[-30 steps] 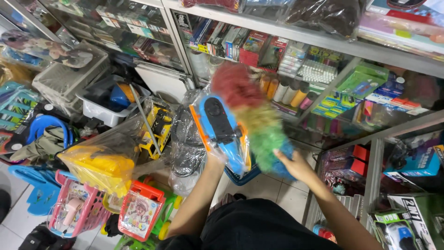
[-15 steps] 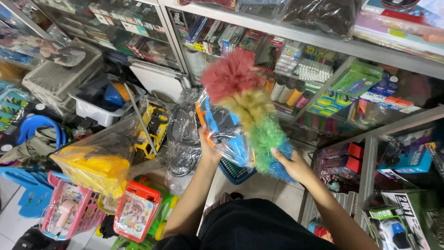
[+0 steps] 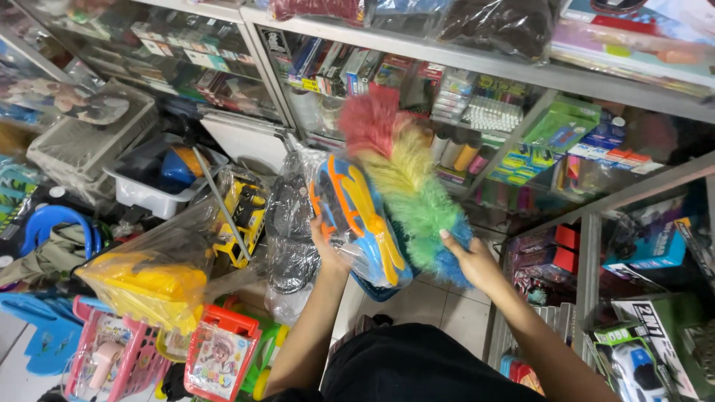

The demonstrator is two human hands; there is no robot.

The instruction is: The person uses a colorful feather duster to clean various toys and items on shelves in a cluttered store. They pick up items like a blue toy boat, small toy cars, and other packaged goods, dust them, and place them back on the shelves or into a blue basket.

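Two hands: both are raised in front of the glass shelving, each busy with its own thing.
Left hand (image 3: 325, 249): fingers wrapped round the lower edge of a blue and orange plastic toy (image 3: 356, 216) sealed in a clear bag, holding it upright and tilted towards the shelves.
Right hand (image 3: 471, 262): clenched round the blue base of a rainbow feather duster (image 3: 402, 175), whose fluffy head runs up from blue through green and yellow to a pink tip.
Duster and toy: the duster lies just beside the bagged toy and brushes along its right edge; the pink tip reaches up to the shelf of boxed stationery (image 3: 477, 112).
Progress, as a judgement: the dusting looks under way on this one toy; whether its far side is done cannot be told, and the many bagged goods around look untouched by the duster.
Left of the hands: a crumpled clear bag with dark contents (image 3: 287, 223), a yellow toy truck (image 3: 242, 216), a large yellow toy in a bag (image 3: 153, 283), and a white tub holding a blue thing (image 3: 160, 175).
Lower left: a pink toy trolley (image 3: 112, 357) and a red-framed toy pack (image 3: 220, 353) on the tiled floor (image 3: 439, 305).
Right: boxed toy cars (image 3: 633, 350) on a low shelf.
In the way: the goods stand packed close, touching one another, so there is little free room to swing the duster head without knocking a neighbour.
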